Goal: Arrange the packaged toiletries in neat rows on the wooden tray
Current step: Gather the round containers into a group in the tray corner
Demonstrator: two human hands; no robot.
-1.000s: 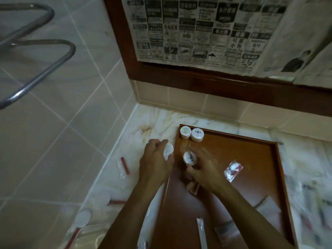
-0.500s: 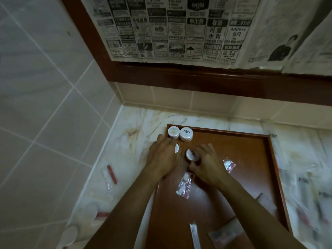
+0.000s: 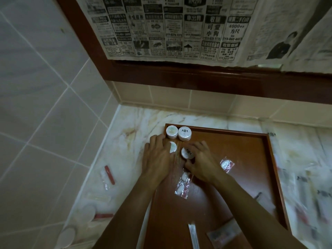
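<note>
A wooden tray (image 3: 233, 141) lies on the marble counter. Two round white soap packs (image 3: 172, 131) (image 3: 184, 133) stand side by side in its far left corner. My left hand (image 3: 158, 159) rests on a third round white pack (image 3: 173, 147) just in front of them, partly covering it. My right hand (image 3: 201, 160) grips a fourth round pack (image 3: 187, 153) beside it, fingers curled around its edge. A clear sachet (image 3: 183, 184) lies below my hands, and another sachet (image 3: 226, 164) sits to the right.
Loose packets lie on the counter left of the tray: a red-striped one (image 3: 107, 174), a pale one (image 3: 98, 197), round lids (image 3: 88, 212). Blurred packets crowd the right counter (image 3: 305, 186). A long thin packet (image 3: 193, 236) and a flat sachet (image 3: 224, 234) lie near the tray's front. Newspaper covers the mirror behind.
My left hand has moved right from the counter onto the tray with its round pack. Both hands have pushed their packs towards the far corner, close behind the two standing packs.
</note>
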